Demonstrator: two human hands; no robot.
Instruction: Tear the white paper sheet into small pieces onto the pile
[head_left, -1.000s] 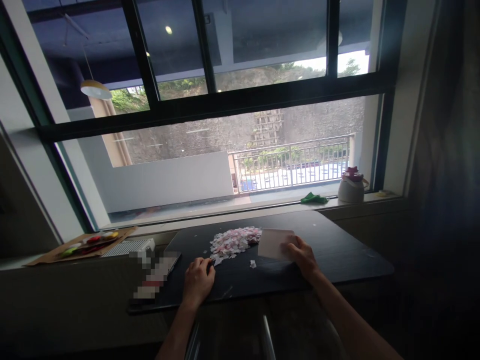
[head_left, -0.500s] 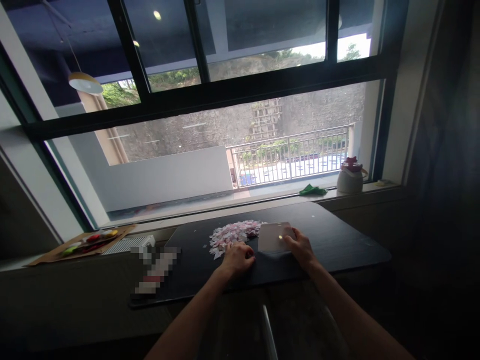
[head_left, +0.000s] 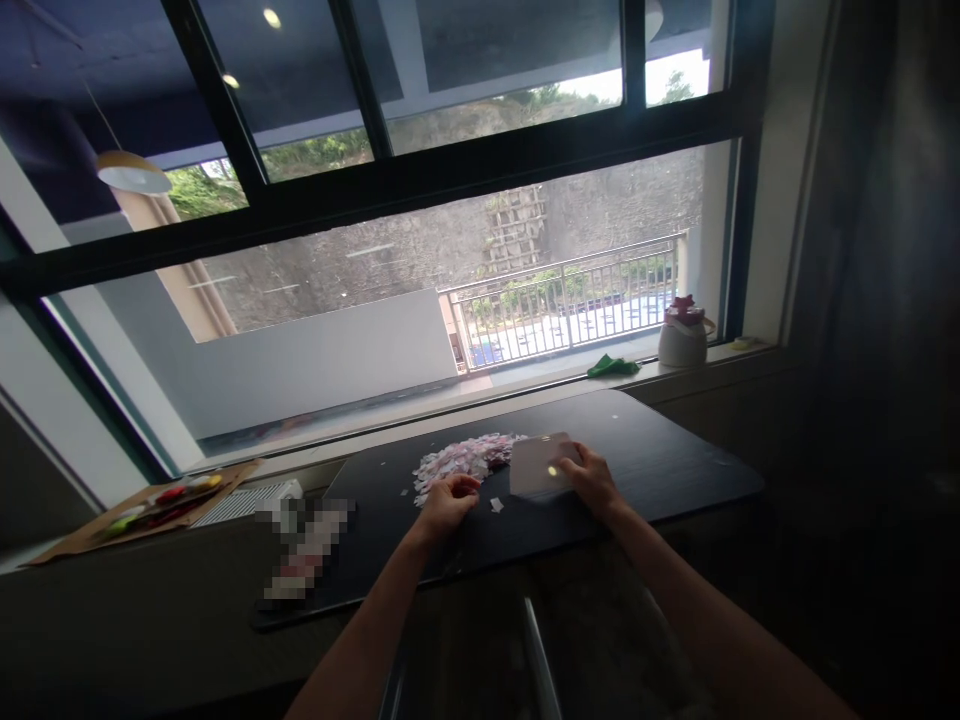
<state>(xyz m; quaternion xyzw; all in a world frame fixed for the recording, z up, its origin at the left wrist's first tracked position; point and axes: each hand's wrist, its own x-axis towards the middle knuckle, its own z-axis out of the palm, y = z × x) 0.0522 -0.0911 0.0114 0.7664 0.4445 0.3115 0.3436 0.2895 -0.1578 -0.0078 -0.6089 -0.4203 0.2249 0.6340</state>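
Observation:
A heap of small pink and white paper pieces (head_left: 461, 458) lies on the dark table (head_left: 660, 460). My left hand (head_left: 448, 507) is at the near edge of the heap, its fingers curled together; what they hold, if anything, is too small to make out. My right hand (head_left: 592, 480) grips the right side of a pale, flat, translucent sheet (head_left: 536, 467), just right of the heap. A single white piece (head_left: 496, 506) lies between my left hand and the sheet.
Brown paper with red, yellow and green items (head_left: 150, 505) lies at the left sill, beside a white ribbed object (head_left: 244, 502). A blurred-out item (head_left: 307, 560) is on the table's left end. Green cloth (head_left: 613, 367) and a white jug (head_left: 682, 335) stand along the window sill.
My left hand has shifted left towards the heap's near edge, and a white piece now shows beside it. My right hand still holds the sheet. The whole view has shifted slightly.

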